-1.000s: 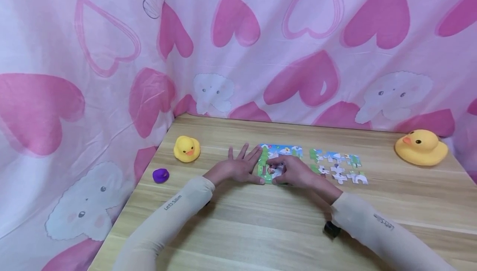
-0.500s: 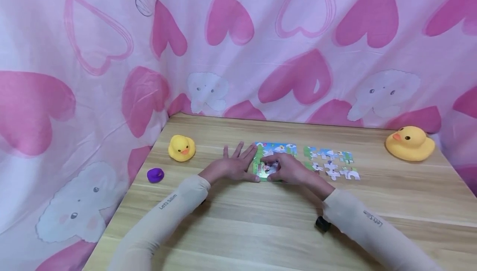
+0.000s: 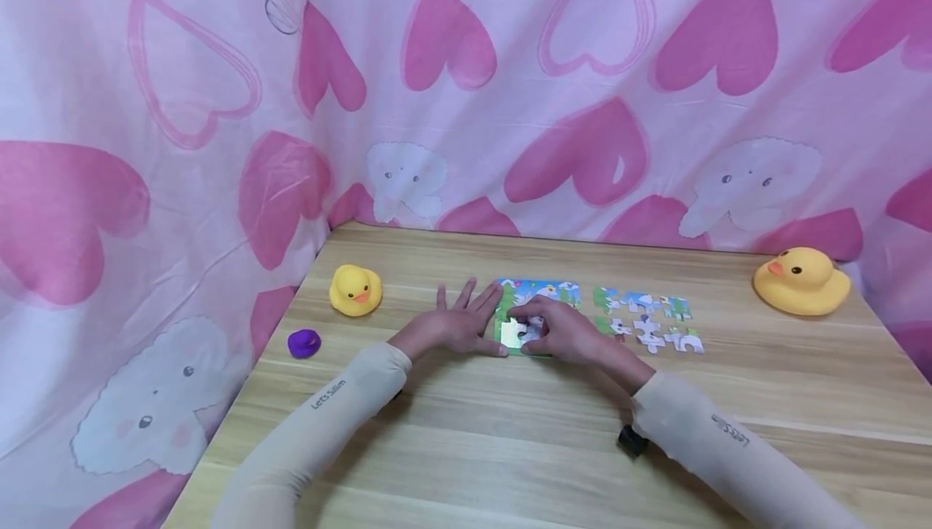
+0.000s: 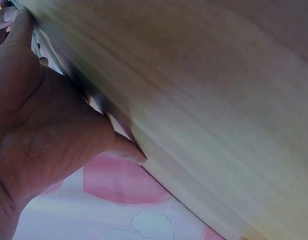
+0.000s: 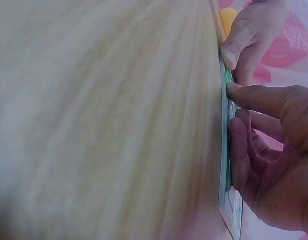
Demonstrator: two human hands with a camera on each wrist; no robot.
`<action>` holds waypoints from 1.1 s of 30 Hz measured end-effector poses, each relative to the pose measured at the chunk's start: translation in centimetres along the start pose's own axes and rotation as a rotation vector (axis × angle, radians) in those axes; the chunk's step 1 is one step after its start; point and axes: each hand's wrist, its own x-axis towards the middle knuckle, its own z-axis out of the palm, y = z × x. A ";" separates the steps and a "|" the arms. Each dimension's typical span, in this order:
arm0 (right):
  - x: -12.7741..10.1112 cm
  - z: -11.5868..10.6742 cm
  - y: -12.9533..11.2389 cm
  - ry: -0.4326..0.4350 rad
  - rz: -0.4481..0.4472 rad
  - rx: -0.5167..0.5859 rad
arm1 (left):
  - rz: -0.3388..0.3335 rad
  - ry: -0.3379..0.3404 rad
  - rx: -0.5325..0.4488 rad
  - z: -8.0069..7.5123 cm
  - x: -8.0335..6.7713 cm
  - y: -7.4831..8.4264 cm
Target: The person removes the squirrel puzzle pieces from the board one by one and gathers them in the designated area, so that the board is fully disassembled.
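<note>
A small jigsaw puzzle board [image 3: 550, 286] lies flat on the wooden table, its blue and green picture partly covered by my hands. My left hand [image 3: 457, 329] rests along the board's left edge with spread, straight fingers; the thumb touches the lower left corner. Over the lower part of the board, my right hand [image 3: 566, 332] pinches a puzzle piece [image 3: 535, 327] between thumb and fingers, mostly hidden by them. To its left a bright piece [image 3: 511, 335] catches the light. The right wrist view shows the right hand's thumb [image 5: 241, 92] and curled fingers low against the board.
Several loose puzzle pieces [image 3: 646, 332] lie in two rows right of the board. A yellow rubber duck [image 3: 355, 290] and a small purple duck [image 3: 304, 343] stand at the left, a larger yellow duck [image 3: 801, 281] at the far right. A heart-patterned curtain [image 3: 451, 149] borders the table.
The head view has shifted slightly. My right hand stays over the lower board with small finger movements, and glare now whitens the lower left piece. The left hand keeps its place.
</note>
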 end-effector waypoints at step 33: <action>-0.2 -0.2 0.7 0.003 -0.002 -0.063 | 0.011 0.007 -0.002 -0.4 -0.9 0.5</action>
